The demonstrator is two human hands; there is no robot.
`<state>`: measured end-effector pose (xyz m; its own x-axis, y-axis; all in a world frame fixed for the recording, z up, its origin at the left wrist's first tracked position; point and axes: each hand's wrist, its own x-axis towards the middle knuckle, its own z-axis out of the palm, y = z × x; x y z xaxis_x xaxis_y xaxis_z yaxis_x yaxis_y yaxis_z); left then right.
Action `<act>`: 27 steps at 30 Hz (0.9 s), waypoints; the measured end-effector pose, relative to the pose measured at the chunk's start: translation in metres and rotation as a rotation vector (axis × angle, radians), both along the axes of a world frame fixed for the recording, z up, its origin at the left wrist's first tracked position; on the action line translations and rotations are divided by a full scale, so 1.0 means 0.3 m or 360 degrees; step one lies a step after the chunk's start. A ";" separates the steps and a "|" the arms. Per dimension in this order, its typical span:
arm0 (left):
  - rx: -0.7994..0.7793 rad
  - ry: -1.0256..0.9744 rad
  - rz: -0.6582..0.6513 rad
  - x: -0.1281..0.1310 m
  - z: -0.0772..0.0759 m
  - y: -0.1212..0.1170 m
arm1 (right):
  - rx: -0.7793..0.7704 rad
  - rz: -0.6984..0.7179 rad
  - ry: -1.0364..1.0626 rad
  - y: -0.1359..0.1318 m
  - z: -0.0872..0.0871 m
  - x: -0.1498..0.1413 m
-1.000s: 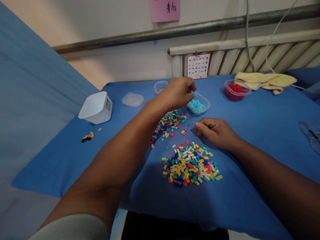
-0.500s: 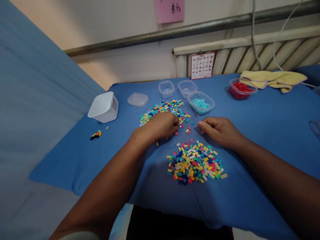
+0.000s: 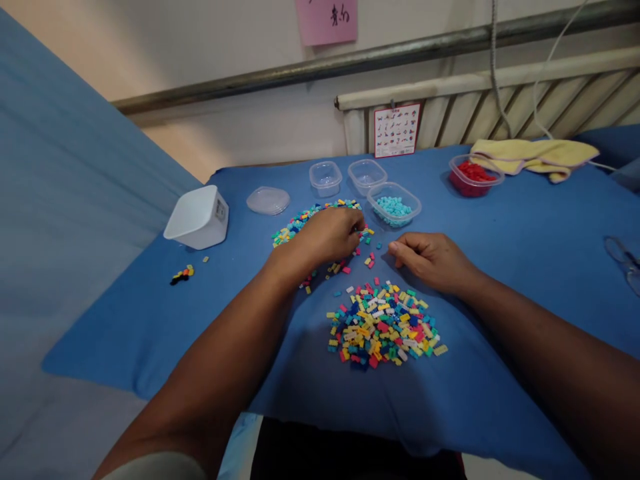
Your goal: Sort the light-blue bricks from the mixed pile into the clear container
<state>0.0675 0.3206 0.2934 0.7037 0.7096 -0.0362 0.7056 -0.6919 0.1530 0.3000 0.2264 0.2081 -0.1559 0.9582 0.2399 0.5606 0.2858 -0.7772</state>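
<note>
My left hand [image 3: 336,232] is over the right part of the far pile of small toy building bricks [image 3: 295,223], its fingers curled downward. Whatever those fingertips hold, if anything, is hidden. My right hand [image 3: 431,261] rests on the blue cloth with fingers folded and thumb pressed to the forefinger; its contents cannot be seen. A few loose bricks [image 3: 371,259] lie between the hands. Nearer to me is another mixed-colour brick pile [image 3: 385,323]. Just beyond my hands, a clear tub [image 3: 416,208] contains light-blue bricks.
Two clear tubs [image 3: 325,175] and a clear lid [image 3: 268,201] stand behind the far pile. A white bin [image 3: 197,223] and a small cluster of bricks [image 3: 183,274] are at left. At right are a tub of red pieces [image 3: 475,190], a yellow cloth [image 3: 540,155] and scissors [image 3: 631,267].
My left hand has lifted slightly and moved away from me over the far pile, uncovering some bricks by its wrist. My right hand keeps its folded pose. The whole view has shifted a little.
</note>
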 end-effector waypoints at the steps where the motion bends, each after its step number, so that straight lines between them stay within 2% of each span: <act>1: 0.0001 0.0062 -0.0030 0.018 -0.003 0.015 | -0.0002 -0.0006 0.0003 0.000 0.001 0.000; 5: -0.0010 0.0291 -0.0110 0.070 -0.013 0.050 | -0.0001 -0.0012 0.0006 0.000 0.006 -0.001; 11: -0.0027 0.0450 -0.0117 0.082 0.004 0.045 | 0.0009 -0.0007 0.0017 0.001 0.007 -0.004; 27: 0.0098 0.0605 -0.0263 0.134 0.023 0.022 | 0.0025 -0.0004 0.0024 0.001 0.003 0.000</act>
<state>0.1077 0.3273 0.3004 0.7529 0.5975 -0.2760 0.5828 -0.8001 -0.1422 0.3000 0.2268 0.2089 -0.1499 0.9547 0.2570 0.5494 0.2966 -0.7812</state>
